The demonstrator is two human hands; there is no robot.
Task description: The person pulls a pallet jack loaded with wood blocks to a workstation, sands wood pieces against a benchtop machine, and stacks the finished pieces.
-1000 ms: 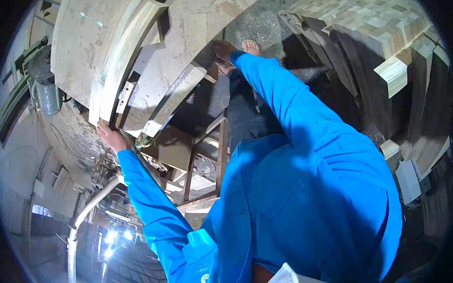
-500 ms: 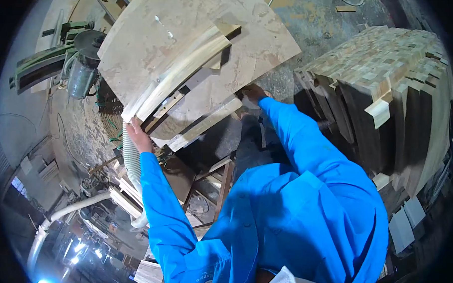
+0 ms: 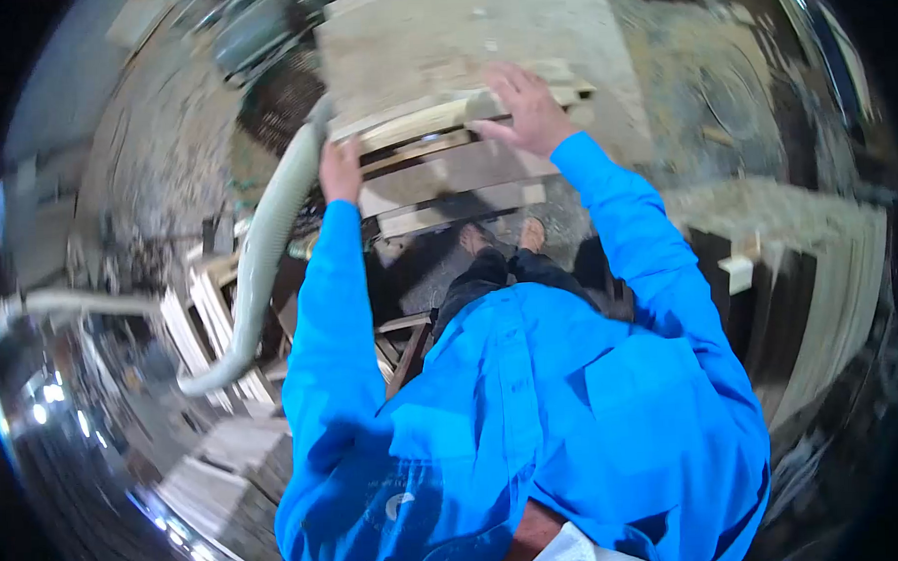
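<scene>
A pale wooden board (image 3: 414,122) lies across the worktable (image 3: 460,38), with a narrower dark-edged wood strip (image 3: 420,153) along its near side. My left hand (image 3: 341,170) is closed at the board's left end, its fingertips blurred. Over the board's right part is my right hand (image 3: 527,110), open, with thumb and fingers spread. It looks to be touching the board, but the contact is not sharp. Another pale strip (image 3: 461,209) runs along the table's near edge.
A ribbed hose (image 3: 260,257) curves down left of the table. Stacked wood pieces (image 3: 805,268) stand at the right, and more boards (image 3: 208,314) lean at the lower left. My feet (image 3: 502,237) are below the table's near edge.
My right hand has come up from under the table's right edge to above the board. My left hand stays at the board's left end. The view has turned and is blurred.
</scene>
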